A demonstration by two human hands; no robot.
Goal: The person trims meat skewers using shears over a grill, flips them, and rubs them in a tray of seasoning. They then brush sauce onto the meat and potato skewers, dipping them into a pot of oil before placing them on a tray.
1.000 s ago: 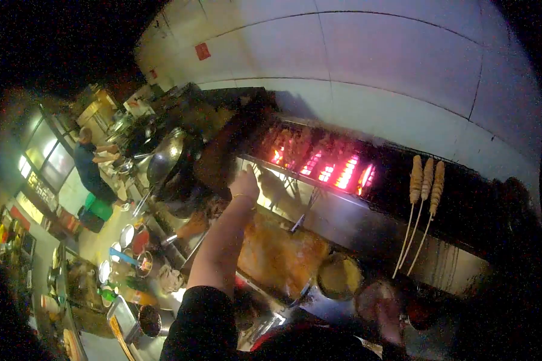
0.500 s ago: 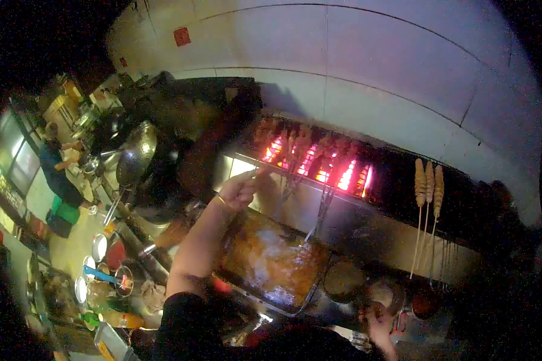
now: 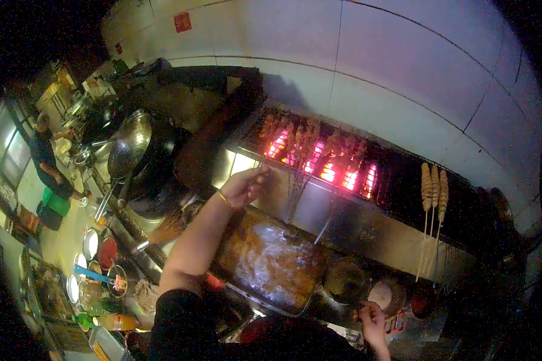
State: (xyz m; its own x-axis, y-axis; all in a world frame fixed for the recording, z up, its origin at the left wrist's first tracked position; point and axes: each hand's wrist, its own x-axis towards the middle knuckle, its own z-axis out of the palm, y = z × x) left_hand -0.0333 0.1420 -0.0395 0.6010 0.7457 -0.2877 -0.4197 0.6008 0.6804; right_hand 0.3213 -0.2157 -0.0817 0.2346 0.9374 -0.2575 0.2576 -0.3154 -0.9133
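Observation:
My left hand (image 3: 246, 188), with a thin bangle at the wrist, is at the grill's front edge. Its fingers are pinched on the end of a thin skewer (image 3: 264, 160) at the left of the row. Several meat skewers (image 3: 310, 141) lie over the glowing part of the grill (image 3: 367, 210), their metal handles sticking out towards me. Low on the right, my right hand (image 3: 373, 322) has curled fingers beside a bowl with pale contents (image 3: 380, 295); what they hold, if anything, is too dark to make out. Below the grill sits a brown-stained metal tray (image 3: 271, 246).
Three pale spiral skewers (image 3: 434, 186) rest on the grill's dark right side. Round containers (image 3: 346, 280) stand right of the tray. To the left are a wok (image 3: 129, 144), a brush (image 3: 165, 228), and several bowls and bottles (image 3: 117, 322). Another person (image 3: 48, 156) stands far left.
My left hand has shifted slightly right and up along the grill's edge. My right hand stays low beside the bowl. The camera view has tilted a little.

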